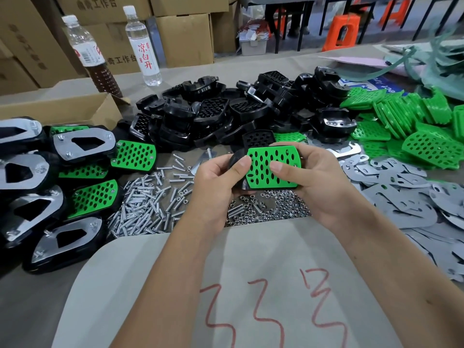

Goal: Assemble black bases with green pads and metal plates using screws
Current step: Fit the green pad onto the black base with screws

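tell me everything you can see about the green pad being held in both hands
The green pad is a flat, bright green plastic-looking plate with rounded corners and rows of oval holes. It lies face up on a black base, of which only the left edge shows. The left hand and right hand grip it from either side, thumbs pressing on top, above the pile of nuts.
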{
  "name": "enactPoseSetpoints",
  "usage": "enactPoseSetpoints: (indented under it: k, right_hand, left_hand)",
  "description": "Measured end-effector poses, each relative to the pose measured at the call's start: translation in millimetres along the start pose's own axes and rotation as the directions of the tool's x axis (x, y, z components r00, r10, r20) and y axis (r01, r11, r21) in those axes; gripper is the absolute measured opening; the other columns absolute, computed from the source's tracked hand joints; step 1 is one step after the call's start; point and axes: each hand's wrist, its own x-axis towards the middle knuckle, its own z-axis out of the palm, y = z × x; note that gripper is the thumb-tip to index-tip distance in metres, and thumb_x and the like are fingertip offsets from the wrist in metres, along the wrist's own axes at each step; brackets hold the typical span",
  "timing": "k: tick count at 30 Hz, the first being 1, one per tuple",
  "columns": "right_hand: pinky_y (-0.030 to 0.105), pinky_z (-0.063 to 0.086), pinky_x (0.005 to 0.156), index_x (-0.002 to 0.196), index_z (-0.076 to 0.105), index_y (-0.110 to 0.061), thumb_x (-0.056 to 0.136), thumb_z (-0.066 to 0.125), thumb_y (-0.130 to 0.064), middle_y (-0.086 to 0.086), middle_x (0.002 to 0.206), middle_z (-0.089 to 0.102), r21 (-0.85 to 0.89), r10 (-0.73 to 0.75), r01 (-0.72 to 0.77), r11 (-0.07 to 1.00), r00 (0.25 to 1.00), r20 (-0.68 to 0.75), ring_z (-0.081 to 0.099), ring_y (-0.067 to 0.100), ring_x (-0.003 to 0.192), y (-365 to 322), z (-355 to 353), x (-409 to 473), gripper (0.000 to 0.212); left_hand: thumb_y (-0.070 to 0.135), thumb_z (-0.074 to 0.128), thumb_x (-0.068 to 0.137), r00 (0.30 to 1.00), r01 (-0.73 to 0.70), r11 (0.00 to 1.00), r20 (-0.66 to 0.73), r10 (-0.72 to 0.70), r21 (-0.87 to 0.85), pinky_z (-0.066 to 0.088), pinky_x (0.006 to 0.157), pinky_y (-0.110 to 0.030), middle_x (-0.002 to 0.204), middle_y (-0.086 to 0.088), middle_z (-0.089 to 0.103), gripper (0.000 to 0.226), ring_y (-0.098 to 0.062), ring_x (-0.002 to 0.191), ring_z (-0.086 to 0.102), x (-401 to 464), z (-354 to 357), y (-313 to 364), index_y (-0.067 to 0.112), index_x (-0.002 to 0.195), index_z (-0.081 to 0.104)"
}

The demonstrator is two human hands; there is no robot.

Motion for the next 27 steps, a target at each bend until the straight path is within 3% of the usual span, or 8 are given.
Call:
enactPoseSetpoints:
  k: [8, 13, 19, 22, 24, 27]
  right_hand:
    - [0.043, 0.061, 0.087, 0.120, 0.067, -0.005, 0.071, 0.078, -0.007, 0.024, 0.116, 0.073, 0.049, 0.035, -0.036, 0.998, 0.999, 0.024, 0.073, 0.034, 0.105, 3, 1, 3, 0.051]
    - [0.043, 0.063, 0.087, 0.112, 0.069, -0.008, 0.069, 0.079, -0.009, 0.022, 0.109, 0.074, 0.016, 0.015, -0.016, 1.000, 0.999, 0.045, 0.072, 0.033, 0.099, 4, 8, 2, 0.045]
    - [0.055, 0.062, 0.089, 0.112, 0.070, -0.011, 0.067, 0.082, -0.015, 0.024, 0.115, 0.074, -0.022, 0.062, -0.061, 0.998, 0.996, 0.058, 0.072, 0.043, 0.107, 3, 10, 1, 0.046]
    - [0.048, 0.065, 0.077, 0.112, 0.070, -0.010, 0.070, 0.082, -0.015, 0.019, 0.110, 0.076, -0.002, 0.098, -0.098, 0.995, 0.991, 0.092, 0.075, 0.038, 0.101, 1, 10, 0, 0.044]
    - [0.040, 0.064, 0.072, 0.113, 0.070, -0.009, 0.072, 0.083, -0.014, 0.019, 0.110, 0.076, 0.022, 0.119, -0.123, 0.992, 0.986, 0.114, 0.075, 0.036, 0.101, 1, 11, 0, 0.044]
    - [0.039, 0.064, 0.072, 0.117, 0.069, -0.006, 0.071, 0.087, -0.016, 0.024, 0.115, 0.074, 0.041, 0.129, -0.135, 0.990, 0.983, 0.133, 0.074, 0.038, 0.102, 1, 12, 1, 0.051]
  left_hand:
    - [0.015, 0.065, 0.100, 1.000, 0.016, 1.000, 0.003, -0.016, 0.017, 0.062, 0.069, -0.032, 0.093, -0.006, 0.078, 0.011, -0.017, 0.083, 0.075, -1, 3, 0, 0.008, 0.099, 0.074]
    - [0.051, 0.066, 0.090, 0.991, 0.068, 0.997, -0.113, -0.065, 0.025, 0.064, 0.080, -0.040, 0.088, -0.001, 0.079, 0.031, -0.013, 0.081, 0.075, -1, 9, 3, 0.025, 0.081, 0.080]
    - [0.045, 0.059, 0.102, 0.982, 0.090, 0.996, -0.167, -0.093, -0.023, 0.063, 0.071, -0.030, 0.094, -0.006, 0.079, 0.037, -0.014, 0.082, 0.075, -1, 9, 3, 0.011, 0.101, 0.075]
    - [0.046, 0.057, 0.103, 0.977, 0.110, 0.994, -0.183, -0.112, -0.023, 0.061, 0.071, -0.029, 0.100, -0.008, 0.079, 0.042, -0.016, 0.085, 0.074, -2, 8, 3, 0.008, 0.111, 0.072]
    - [0.045, 0.056, 0.104, 0.980, 0.107, 0.994, -0.165, -0.111, -0.031, 0.061, 0.069, -0.029, 0.099, -0.008, 0.079, 0.039, -0.016, 0.084, 0.074, -2, 6, 3, 0.013, 0.100, 0.077]
    - [0.049, 0.055, 0.102, 0.987, 0.099, 0.995, -0.121, -0.102, -0.033, 0.061, 0.071, -0.032, 0.099, -0.009, 0.079, 0.043, -0.017, 0.085, 0.074, -3, 6, 4, 0.021, 0.084, 0.082]
